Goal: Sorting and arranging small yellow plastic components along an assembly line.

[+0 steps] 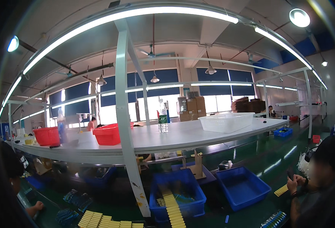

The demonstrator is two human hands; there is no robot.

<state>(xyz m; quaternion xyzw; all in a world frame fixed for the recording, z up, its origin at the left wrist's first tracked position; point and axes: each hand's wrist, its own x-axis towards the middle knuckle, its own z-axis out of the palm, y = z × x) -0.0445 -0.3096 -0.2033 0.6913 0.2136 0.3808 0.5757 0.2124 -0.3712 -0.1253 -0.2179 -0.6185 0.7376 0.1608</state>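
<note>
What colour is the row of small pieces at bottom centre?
Yellow; the row of pieces shows best in the head view.

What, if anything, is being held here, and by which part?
Cannot be told: the wearer's hands are out of view. At right, a co-worker's hands grip a dark, phone-like object, apparently by its lower part.
</note>
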